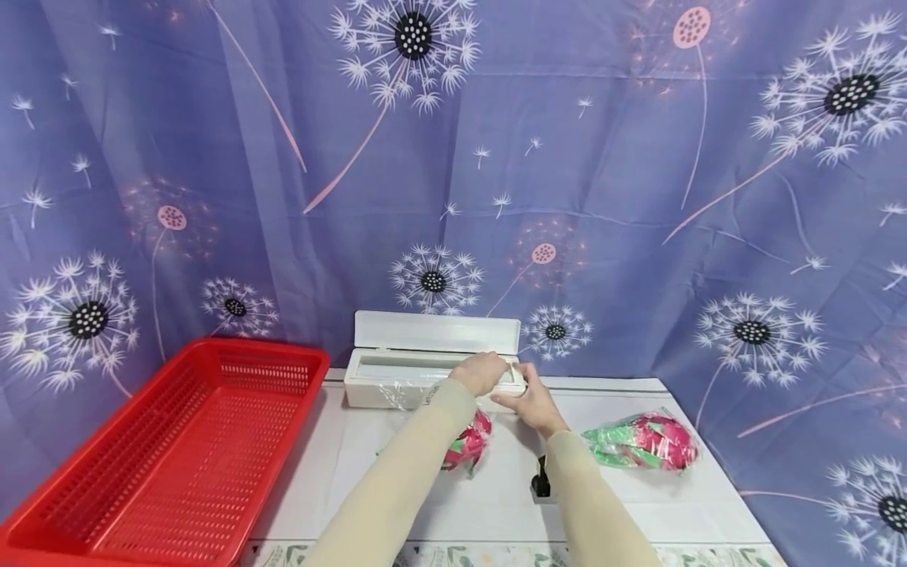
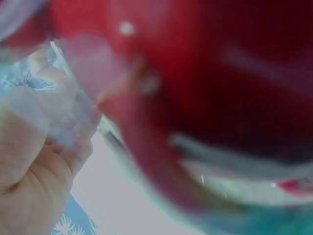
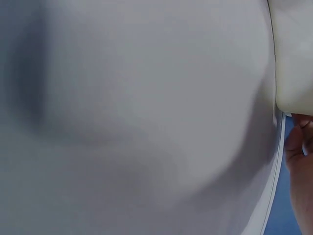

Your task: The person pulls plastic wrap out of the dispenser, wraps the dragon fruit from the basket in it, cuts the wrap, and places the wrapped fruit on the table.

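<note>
A white cling film box (image 1: 397, 392) stands at the table's back with its lid (image 1: 435, 332) raised and a film roll (image 1: 397, 373) inside. My left hand (image 1: 480, 372) is bent over the box's right end, its fingertips hidden. In the left wrist view, clear film (image 2: 73, 117) lies across its fingers. My right hand (image 1: 536, 405) grips the right end of the box, thumb on the front. Loose film (image 1: 400, 394) hangs from the box's front toward a red dragon fruit (image 1: 473, 442), partly hidden under my left forearm. That fruit fills much of the left wrist view, blurred.
A red perforated basket (image 1: 201, 425) stands on the left. On the right lies another dragon fruit (image 1: 662, 441), wrapped in clear film. A small black object (image 1: 542, 479) is beside my right sleeve. Behind the white table (image 1: 510, 512) hangs a blue dandelion-print curtain (image 1: 602, 276).
</note>
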Tool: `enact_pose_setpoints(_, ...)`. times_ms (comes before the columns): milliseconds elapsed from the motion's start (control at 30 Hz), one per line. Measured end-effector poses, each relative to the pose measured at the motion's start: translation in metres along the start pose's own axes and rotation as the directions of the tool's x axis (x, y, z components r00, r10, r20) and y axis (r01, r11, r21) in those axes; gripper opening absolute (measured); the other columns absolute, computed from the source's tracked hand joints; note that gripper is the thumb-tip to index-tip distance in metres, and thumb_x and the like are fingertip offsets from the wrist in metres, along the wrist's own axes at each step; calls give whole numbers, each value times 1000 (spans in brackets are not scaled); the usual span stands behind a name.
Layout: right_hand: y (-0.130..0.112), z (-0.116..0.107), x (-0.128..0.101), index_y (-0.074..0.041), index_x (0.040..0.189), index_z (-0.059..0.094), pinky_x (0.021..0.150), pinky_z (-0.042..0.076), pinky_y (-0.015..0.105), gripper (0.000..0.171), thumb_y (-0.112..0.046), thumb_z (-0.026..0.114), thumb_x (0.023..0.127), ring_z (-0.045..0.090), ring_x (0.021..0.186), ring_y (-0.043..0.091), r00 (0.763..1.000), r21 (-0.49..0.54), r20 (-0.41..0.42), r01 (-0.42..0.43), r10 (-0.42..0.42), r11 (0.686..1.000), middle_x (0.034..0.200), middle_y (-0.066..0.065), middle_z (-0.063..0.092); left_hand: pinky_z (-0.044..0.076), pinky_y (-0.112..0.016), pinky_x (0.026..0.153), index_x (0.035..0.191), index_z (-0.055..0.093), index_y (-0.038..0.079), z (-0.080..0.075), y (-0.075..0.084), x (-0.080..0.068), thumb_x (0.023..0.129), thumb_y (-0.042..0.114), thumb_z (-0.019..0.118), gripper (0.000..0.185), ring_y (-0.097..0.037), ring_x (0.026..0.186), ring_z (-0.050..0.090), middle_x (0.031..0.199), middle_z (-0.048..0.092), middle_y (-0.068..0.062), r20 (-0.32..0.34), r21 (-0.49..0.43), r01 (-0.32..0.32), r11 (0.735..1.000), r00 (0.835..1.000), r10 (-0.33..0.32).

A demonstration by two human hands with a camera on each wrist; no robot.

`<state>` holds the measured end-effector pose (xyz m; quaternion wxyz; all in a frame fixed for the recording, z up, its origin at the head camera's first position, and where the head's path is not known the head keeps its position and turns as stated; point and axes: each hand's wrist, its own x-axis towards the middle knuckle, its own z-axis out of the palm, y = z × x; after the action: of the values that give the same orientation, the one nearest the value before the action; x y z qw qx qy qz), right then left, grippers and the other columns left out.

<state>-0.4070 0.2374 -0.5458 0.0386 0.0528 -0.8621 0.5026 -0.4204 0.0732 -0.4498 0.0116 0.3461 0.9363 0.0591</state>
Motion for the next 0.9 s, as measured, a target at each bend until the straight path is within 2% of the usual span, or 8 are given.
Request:
enact_pose_setpoints(167,2,1,0,-20,135,42,103,35,54,84,-41,88,68,52,118,32,1000,-7,-13,-1,0,1000,134,13,54,53,-28,81,104,72,13,1,-1,-2,95,17,64,13,-17,87,66,96,70,-3,1,102,-5,995,1000,5)
enact_pose_setpoints(300,3,2,0,-18,135,43,99,39,53,83,-40,88,68,57,110,30,999,-11,-30,14,-15,1000,125,13,60,52,-25,80,104,71,12,0,-4,-5,95,13,62,12,-14,85,65,95,70,-2,5,118,-8,993,1000,8)
enact_pose_setpoints(467,1,2,-2,-21,135,43,89,46,46,79,-38,87,70,61,96,26,1000,-18,-30,3,-3,1000,113,11,64,50,-23,79,98,71,12,1,-13,-11,96,15,63,8,-12,82,62,88,67,2,5,40,-31,999,1000,31)
enact_pose_setpoints(567,-1,2,-4,-21,134,44,79,49,40,77,-34,87,72,62,84,22,1000,-5,-29,12,-13,1000,106,10,66,50,-24,79,92,69,12,0,-17,-14,95,15,64,7,-11,79,60,85,64,4,0,-33,-20,999,1000,20)
enact_pose_setpoints(733,1,3,-7,-18,136,42,66,49,33,77,-30,86,74,62,74,20,1000,34,-24,21,-20,999,98,11,67,48,-23,74,86,69,13,0,-19,-17,92,20,69,9,-8,73,56,80,62,6,-11,-149,4,989,1000,-5)
enact_pose_setpoints(800,3,4,-6,-18,139,40,64,49,32,79,-31,85,75,61,72,20,1000,47,-18,10,-9,999,96,11,66,47,-22,70,83,70,14,1,-20,-18,91,22,70,11,-8,69,54,76,61,7,-8,-186,12,982,1000,-13)
enact_pose_setpoints(900,5,5,-4,-19,142,36,69,48,33,84,-35,84,76,60,75,19,1000,39,-17,7,-7,999,95,10,66,46,-22,66,77,69,15,1,-22,-18,89,20,73,14,-7,66,52,72,60,8,-18,-230,35,972,999,-41)
